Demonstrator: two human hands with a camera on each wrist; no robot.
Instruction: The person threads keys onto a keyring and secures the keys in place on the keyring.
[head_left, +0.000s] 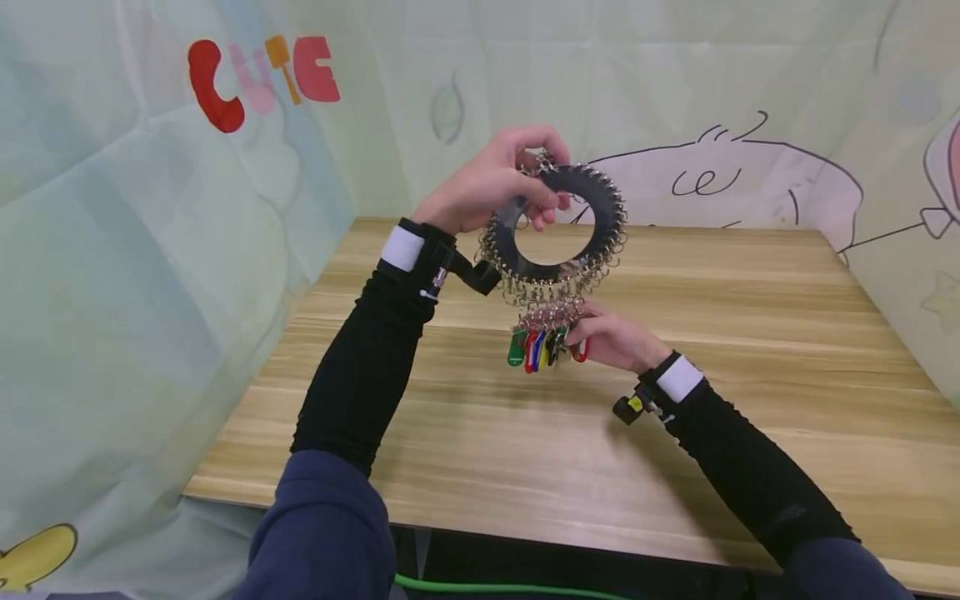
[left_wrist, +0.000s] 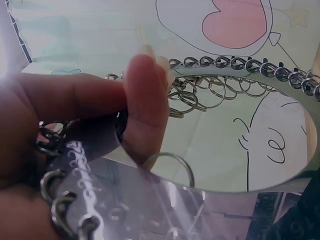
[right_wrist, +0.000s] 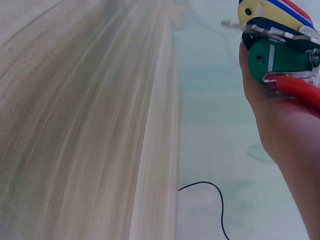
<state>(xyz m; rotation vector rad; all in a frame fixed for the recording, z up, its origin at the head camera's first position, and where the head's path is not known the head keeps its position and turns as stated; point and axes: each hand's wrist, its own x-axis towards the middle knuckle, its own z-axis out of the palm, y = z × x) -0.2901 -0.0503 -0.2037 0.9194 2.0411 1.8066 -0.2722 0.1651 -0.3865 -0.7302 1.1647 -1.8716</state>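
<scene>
A flat black ring (head_left: 600,225), its edge lined with metal clasps and small split rings, is held tilted above the table. My left hand (head_left: 491,183) grips its upper left side, the thumb lying over the face. In the left wrist view the ring's glossy surface (left_wrist: 145,200) passes between the left hand's fingers (left_wrist: 145,95). Below the ring hangs a row of coloured carabiners (head_left: 536,350), green, red, blue, yellow and black. My right hand (head_left: 618,340) pinches the right end of that row. Close up, a green carabiner (right_wrist: 280,60) and a red one (right_wrist: 300,92) lie against the right hand (right_wrist: 285,135).
The wood-grain table (head_left: 750,317) stretches under both hands, its front edge facing me. A printed cloth (head_left: 187,208) with cartoon drawings closes off the left, back and right sides. A green cable (head_left: 495,587) runs beneath the table's front edge.
</scene>
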